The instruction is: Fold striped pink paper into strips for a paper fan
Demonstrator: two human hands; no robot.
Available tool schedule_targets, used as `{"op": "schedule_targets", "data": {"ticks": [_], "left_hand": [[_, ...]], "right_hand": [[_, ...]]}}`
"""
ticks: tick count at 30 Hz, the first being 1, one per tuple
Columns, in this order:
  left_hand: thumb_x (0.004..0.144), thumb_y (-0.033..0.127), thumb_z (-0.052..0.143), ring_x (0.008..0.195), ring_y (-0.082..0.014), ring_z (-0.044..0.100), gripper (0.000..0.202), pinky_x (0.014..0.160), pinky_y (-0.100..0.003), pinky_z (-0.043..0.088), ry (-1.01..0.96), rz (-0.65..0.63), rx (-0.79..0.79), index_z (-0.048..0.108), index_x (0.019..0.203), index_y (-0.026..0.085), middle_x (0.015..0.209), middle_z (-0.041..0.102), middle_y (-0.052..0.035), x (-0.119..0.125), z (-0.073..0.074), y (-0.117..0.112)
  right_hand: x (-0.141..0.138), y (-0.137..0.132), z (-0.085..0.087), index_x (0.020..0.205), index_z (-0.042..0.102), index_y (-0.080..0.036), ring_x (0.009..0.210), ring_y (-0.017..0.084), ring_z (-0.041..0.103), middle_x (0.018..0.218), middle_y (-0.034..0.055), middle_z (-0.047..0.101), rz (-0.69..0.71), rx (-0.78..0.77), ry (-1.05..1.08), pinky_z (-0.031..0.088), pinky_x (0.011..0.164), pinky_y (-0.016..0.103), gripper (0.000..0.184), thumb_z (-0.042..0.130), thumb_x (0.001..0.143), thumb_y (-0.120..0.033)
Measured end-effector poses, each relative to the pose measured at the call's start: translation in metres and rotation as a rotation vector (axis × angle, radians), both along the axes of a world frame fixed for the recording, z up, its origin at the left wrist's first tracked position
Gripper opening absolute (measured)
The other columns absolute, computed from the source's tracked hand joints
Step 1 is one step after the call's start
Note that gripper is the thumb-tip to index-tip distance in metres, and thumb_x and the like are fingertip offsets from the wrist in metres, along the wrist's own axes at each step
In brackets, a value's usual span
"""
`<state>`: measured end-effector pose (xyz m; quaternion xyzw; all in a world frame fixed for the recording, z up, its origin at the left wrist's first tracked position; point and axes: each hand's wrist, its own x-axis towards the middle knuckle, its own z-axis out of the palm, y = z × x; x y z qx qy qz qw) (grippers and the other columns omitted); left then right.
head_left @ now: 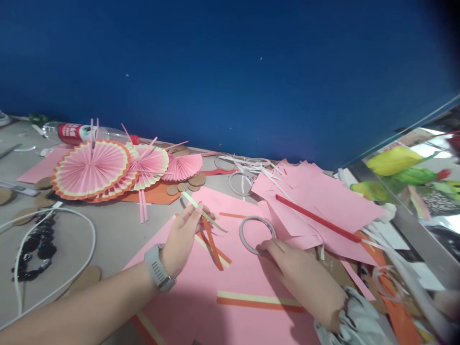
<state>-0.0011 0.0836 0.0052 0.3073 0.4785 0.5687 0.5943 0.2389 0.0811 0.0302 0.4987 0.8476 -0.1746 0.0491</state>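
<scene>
Head view. Left hand (183,237) pinches thin paper strips (212,242): one pale green, two orange, splaying right from the fingertips. One white tape ring (257,235) lies flat on the pink sheet (244,282), just right of the strips. Right hand (298,275) touches the ring's near rim; whether its grip closes on it cannot be told.

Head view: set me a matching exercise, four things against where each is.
1 tape roll
2 paper strips
3 pink paper fans
4 plastic bottle

A on its side by the blue wall
B pinched in the left hand
C touched by the right hand
D spread open, left of the hands

Pairs: 1-C, 2-B, 3-D, 4-A
</scene>
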Motion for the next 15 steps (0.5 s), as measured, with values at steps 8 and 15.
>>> {"op": "schedule_targets", "data": {"ticks": [8,15], "left_hand": [[0.085,0.038,0.050,0.079,-0.0187,0.060,0.024,0.068,-0.029,0.048,0.020,-0.028,-0.015,0.059,0.077,0.017,0.078,0.063,-0.0044,-0.007,0.000,0.003],[0.087,0.041,0.046,0.074,-0.0167,0.061,0.029,0.065,-0.027,0.047,0.032,-0.017,-0.004,0.059,0.079,0.017,0.083,0.064,-0.0051,-0.006,0.002,0.001]], "right_hand": [[-0.007,-0.006,-0.011,0.098,0.055,-0.018,0.082,0.021,0.062,0.089,0.0060,0.064,0.146,0.070,0.057,0.049,0.073,0.038,0.020,0.040,0.086,-0.012],[-0.005,-0.001,0.032,0.089,0.053,-0.022,0.063,0.015,0.058,0.078,0.0018,0.062,-0.016,-0.040,0.237,0.045,0.060,0.027,0.010,0.044,0.087,-0.026]]}}
